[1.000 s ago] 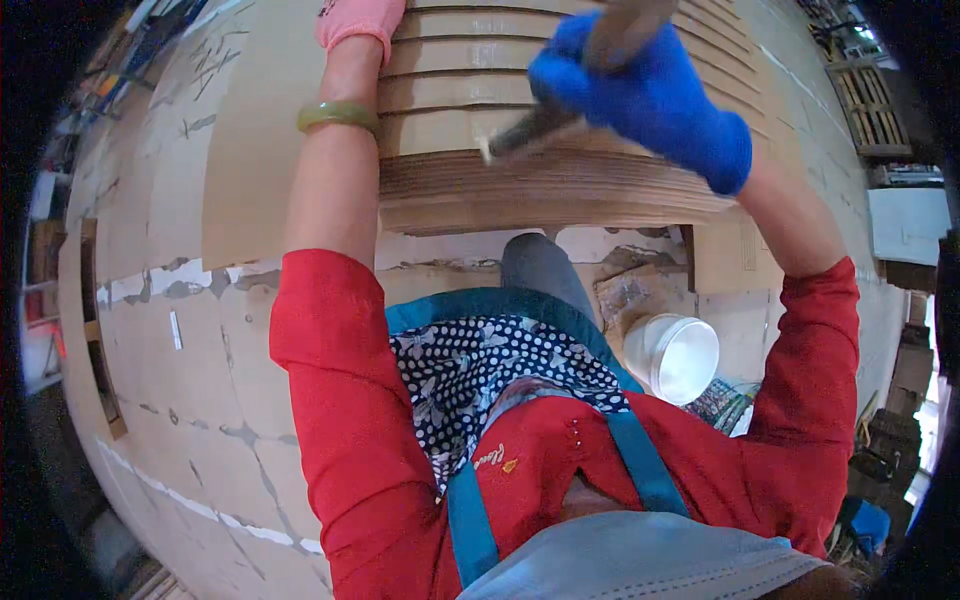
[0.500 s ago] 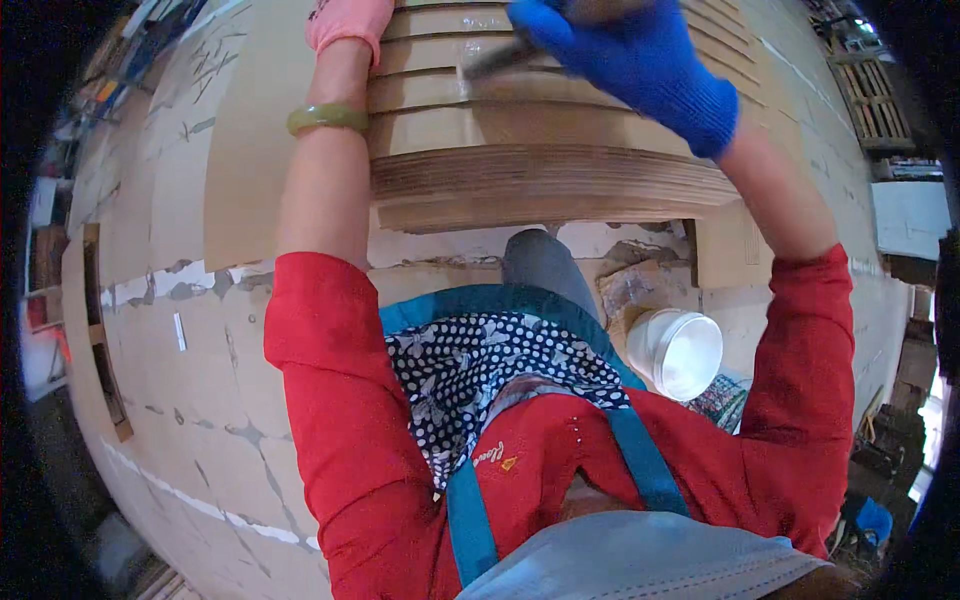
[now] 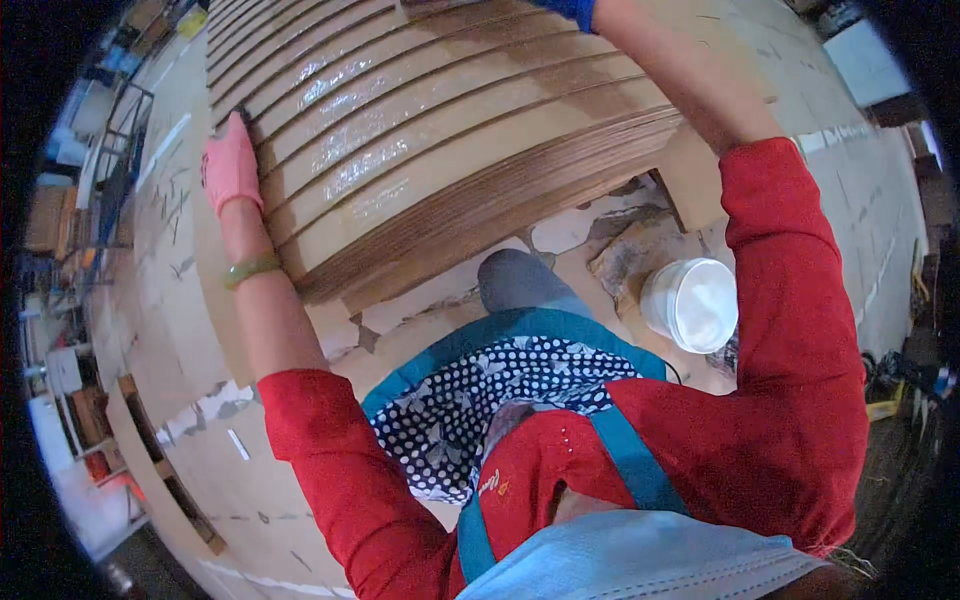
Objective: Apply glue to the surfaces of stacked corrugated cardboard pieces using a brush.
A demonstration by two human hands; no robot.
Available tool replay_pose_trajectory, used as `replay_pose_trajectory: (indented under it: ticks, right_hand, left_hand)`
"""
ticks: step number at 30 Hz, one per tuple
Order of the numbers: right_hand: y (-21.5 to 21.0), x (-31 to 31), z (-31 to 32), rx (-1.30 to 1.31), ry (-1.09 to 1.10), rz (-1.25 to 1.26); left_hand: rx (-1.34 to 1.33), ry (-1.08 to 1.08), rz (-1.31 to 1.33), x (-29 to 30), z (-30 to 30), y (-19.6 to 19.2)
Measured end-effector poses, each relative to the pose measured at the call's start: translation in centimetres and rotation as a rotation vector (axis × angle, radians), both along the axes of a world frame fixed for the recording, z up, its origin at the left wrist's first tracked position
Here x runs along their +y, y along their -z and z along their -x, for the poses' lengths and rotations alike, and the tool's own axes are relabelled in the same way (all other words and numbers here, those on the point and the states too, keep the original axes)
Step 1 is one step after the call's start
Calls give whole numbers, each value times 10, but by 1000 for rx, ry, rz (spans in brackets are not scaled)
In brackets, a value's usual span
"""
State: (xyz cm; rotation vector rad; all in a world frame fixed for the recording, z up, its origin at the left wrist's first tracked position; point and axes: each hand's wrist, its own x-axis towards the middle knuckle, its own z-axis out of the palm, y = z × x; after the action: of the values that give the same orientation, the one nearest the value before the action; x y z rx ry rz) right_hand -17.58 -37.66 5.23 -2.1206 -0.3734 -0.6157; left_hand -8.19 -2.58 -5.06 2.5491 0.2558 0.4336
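Note:
A stack of overlapping cardboard sheets (image 3: 470,115) fans out before me, each edge stepped behind the one in front. Shiny wet streaks lie across the left half of the sheets. My left hand (image 3: 232,168), in a pink glove, rests at the stack's left edge with its fingers stretched along it. At the top rim, my right hand (image 3: 568,10) in a blue glove is mostly cut off. It holds a flat brush (image 3: 430,8), only partly in view, over the far sheets.
A white bucket (image 3: 690,305) with whitish contents stands on the floor at my right, near a crumpled brown sheet (image 3: 630,262). My knee (image 3: 525,280) is close to the stack's front. Flat cardboard lies under the stack. A long wooden piece (image 3: 165,465) lies far left.
My view has turned, and the stack now sits slanted, with more of it showing. My left hand is at its left edge. My right hand and the brush have moved toward the top rim.

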Motion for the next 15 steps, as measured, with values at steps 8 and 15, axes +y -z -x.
replay_pose_trajectory:
  ticks: [8,15]
  right_hand:
    - [57,-3,107,52,-284,12]
    - [-7,-42,-17,-75,-98,-98]
  left_hand:
    - [-13,-46,-27,19,-3,4]
    - [-49,-49,-38,-1,9,-4]
